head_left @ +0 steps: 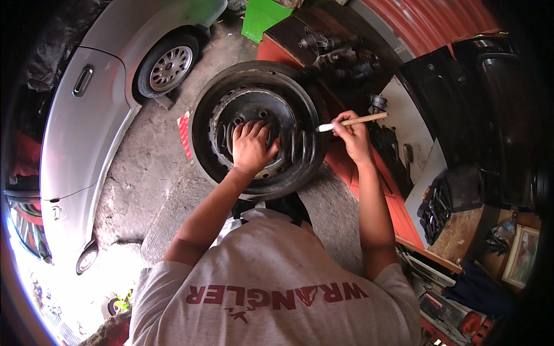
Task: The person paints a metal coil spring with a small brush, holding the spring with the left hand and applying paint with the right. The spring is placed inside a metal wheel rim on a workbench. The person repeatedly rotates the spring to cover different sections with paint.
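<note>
A dark steel wheel (pixel 259 78) lies face up in front of me, and black curved coils of what looks like a coil spring (pixel 295 145) lie across it. My left hand (pixel 252 147) comes down over the middle of the spring, its fingers bent over the far side and the thumb to the right. Part of the spring is hidden under that hand. Off the wheel's right edge, my right hand (pixel 350 134) pinches a brush (pixel 369 118) by its light wooden handle. The brush's white tip points left, close to the coils.
A silver car (pixel 86 115) stands on the left. To the right, a red-sided workbench (pixel 392 213) carries greasy metal parts (pixel 346 57), a small metal can (pixel 378 102) and a pile of tools (pixel 435 210). Black panels (pixel 479 115) lean behind it. A green sheet (pixel 262 20) is at the far side.
</note>
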A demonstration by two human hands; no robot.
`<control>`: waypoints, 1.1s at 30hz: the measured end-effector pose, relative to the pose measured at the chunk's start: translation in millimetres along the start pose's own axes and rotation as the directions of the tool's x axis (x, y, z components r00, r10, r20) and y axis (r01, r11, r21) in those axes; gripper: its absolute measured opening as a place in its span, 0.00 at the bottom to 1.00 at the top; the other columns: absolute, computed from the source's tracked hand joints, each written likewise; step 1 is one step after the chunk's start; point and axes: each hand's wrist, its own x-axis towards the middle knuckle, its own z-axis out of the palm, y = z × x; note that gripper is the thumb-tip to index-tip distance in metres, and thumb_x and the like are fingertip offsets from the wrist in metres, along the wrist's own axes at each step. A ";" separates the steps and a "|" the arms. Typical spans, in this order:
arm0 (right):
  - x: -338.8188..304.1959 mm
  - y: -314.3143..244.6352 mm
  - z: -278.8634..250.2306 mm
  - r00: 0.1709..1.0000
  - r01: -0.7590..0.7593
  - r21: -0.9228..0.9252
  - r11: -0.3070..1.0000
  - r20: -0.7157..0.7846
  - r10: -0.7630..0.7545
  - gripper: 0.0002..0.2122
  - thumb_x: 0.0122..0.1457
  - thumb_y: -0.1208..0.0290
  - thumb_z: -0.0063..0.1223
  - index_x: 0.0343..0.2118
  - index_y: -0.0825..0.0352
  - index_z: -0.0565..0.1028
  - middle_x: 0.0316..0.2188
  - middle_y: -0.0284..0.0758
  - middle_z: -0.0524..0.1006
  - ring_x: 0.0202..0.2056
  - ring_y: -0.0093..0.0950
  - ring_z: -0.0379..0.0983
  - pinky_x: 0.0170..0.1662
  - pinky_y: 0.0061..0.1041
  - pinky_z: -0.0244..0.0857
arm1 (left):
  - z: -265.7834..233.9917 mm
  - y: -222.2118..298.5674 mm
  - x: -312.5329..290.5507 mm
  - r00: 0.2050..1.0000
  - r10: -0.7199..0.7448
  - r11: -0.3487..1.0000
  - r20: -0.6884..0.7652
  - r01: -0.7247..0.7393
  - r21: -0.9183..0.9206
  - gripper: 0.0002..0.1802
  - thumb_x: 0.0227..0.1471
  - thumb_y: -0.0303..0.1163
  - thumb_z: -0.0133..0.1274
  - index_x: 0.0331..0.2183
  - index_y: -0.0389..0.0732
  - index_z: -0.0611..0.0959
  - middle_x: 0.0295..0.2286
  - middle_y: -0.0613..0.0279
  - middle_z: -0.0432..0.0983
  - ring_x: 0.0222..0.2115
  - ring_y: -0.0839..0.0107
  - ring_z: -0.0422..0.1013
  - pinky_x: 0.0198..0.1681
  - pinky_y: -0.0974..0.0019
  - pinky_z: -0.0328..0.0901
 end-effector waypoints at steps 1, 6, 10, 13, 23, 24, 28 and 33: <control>-3.2 0.8 0.4 0.997 -0.004 0.054 0.999 -0.074 0.008 0.06 0.66 0.70 0.56 0.39 0.66 0.75 0.35 0.29 0.77 0.38 0.18 0.73 0.41 0.16 0.67 | 0.4 -0.6 1.1 1.000 -0.002 1.000 0.000 0.002 0.000 0.25 0.52 0.50 0.57 0.45 0.42 0.85 0.48 0.58 0.80 0.53 0.59 0.71 0.62 0.50 0.56; -14.9 -2.2 17.8 0.960 0.207 -0.211 0.955 -0.146 -0.240 0.12 0.72 0.66 0.45 0.37 0.69 0.75 0.39 0.36 0.77 0.46 0.29 0.73 0.57 0.30 0.63 | -2.0 -2.1 10.5 0.998 -0.024 1.000 0.055 0.023 0.010 0.25 0.53 0.51 0.56 0.44 0.42 0.86 0.46 0.57 0.81 0.52 0.57 0.72 0.61 0.50 0.57; -32.4 21.6 35.3 0.976 -0.015 -0.321 0.947 -0.209 -0.055 0.10 0.71 0.66 0.45 0.39 0.66 0.75 0.37 0.37 0.77 0.43 0.32 0.73 0.49 0.32 0.65 | -7.3 -0.6 20.6 0.990 -0.056 0.998 0.130 0.056 0.006 0.24 0.55 0.51 0.54 0.43 0.42 0.86 0.46 0.56 0.81 0.51 0.57 0.72 0.60 0.50 0.58; -39.5 39.7 45.7 0.953 0.004 -0.286 0.958 -0.289 -0.090 0.10 0.68 0.64 0.52 0.39 0.68 0.75 0.33 0.39 0.76 0.39 0.32 0.73 0.45 0.32 0.65 | -6.5 -1.0 24.2 0.988 -0.059 0.998 0.144 0.059 0.007 0.25 0.55 0.52 0.54 0.44 0.42 0.86 0.46 0.56 0.81 0.51 0.57 0.72 0.60 0.50 0.58; -45.7 47.1 57.7 0.972 -0.233 -0.086 0.969 -0.015 0.233 0.12 0.55 0.65 0.67 0.35 0.67 0.79 0.30 0.24 0.78 0.33 0.16 0.71 0.38 0.20 0.65 | -7.6 0.1 24.5 0.987 -0.063 0.998 0.145 0.061 0.018 0.24 0.55 0.51 0.53 0.42 0.41 0.86 0.44 0.55 0.82 0.50 0.56 0.72 0.60 0.50 0.58; -43.7 42.3 59.5 0.969 -0.245 -0.050 0.968 -0.009 0.245 0.12 0.55 0.65 0.67 0.34 0.67 0.79 0.30 0.24 0.78 0.33 0.16 0.71 0.39 0.20 0.65 | -7.7 0.2 24.2 0.988 -0.060 0.998 0.141 0.059 0.014 0.24 0.55 0.51 0.53 0.42 0.41 0.86 0.44 0.55 0.82 0.50 0.56 0.72 0.59 0.50 0.59; -36.9 33.5 67.3 0.950 -0.306 0.037 0.951 -0.054 0.308 0.12 0.56 0.64 0.67 0.33 0.68 0.80 0.29 0.25 0.78 0.32 0.16 0.71 0.39 0.20 0.66 | -6.3 -0.8 24.7 0.990 -0.053 0.999 0.128 0.053 0.003 0.24 0.55 0.51 0.53 0.41 0.41 0.86 0.43 0.55 0.82 0.49 0.56 0.73 0.59 0.50 0.59; -23.3 44.6 74.7 0.897 -0.371 0.094 0.924 -0.221 0.382 0.16 0.58 0.55 0.66 0.31 0.67 0.82 0.27 0.25 0.78 0.30 0.16 0.71 0.36 0.21 0.63 | -10.3 1.0 28.2 0.986 -0.042 0.999 0.162 0.039 0.021 0.23 0.55 0.49 0.55 0.42 0.41 0.86 0.44 0.55 0.82 0.49 0.56 0.74 0.58 0.49 0.60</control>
